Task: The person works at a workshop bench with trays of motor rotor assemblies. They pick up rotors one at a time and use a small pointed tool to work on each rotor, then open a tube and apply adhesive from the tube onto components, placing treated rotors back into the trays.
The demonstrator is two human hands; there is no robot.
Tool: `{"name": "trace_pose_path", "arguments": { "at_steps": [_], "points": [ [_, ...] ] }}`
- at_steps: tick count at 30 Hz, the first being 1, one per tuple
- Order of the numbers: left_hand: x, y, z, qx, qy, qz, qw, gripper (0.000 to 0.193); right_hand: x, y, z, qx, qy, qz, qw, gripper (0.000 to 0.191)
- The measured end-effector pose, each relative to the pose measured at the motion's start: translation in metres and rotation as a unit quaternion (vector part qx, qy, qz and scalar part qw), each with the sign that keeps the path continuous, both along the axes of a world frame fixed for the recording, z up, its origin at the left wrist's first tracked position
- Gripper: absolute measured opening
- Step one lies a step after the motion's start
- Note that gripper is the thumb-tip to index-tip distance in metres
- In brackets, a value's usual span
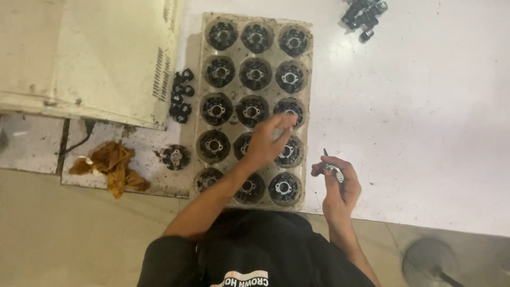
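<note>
— Where is the left hand [265, 141]?

— Over the tray [305, 111], near its right edge, fingers pinched together above a round black part [289, 109]; whether they grip anything cannot be told.

— And the right hand [340, 186]?

— Just off the tray's lower right corner, fingers closed around a thin tool [332, 166]. A brown rag [111, 167] lies at the tabletop's left edge.

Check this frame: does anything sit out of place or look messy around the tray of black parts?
One round black part lies loose on the surface left of the clear tray, outside its pockets. A crumpled brown rag sits further left, and small black pieces are heaped by the tray's upper left. Nothing looks spilled or broken.
</note>
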State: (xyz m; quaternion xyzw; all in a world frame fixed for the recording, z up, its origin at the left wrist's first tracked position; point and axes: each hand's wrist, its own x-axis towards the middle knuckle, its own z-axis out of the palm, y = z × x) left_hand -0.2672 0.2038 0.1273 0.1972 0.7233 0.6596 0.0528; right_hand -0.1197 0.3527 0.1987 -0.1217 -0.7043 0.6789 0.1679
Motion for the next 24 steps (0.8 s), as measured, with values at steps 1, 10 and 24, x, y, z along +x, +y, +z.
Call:
{"name": "trace_pose_path", "arguments": {
  "at_steps": [1,10,24],
  "points": [
    [0.026,-0.015,0.014,0.028,-0.042,-0.012,0.999,0.028,-0.006,-0.007,0.000,0.007,0.004,0.017,1.000,0.024],
    [0.144,-0.077,0.042,0.228,-0.165,0.152,0.948,0.025,-0.001,-0.100,0.012,0.043,0.002,0.221,0.974,0.037],
    [0.146,-0.223,0.034,0.293,-0.069,0.305,0.903,0.012,-0.004,-0.252,-0.007,-0.021,-0.031,0.264,0.964,0.038]
  ]
}}
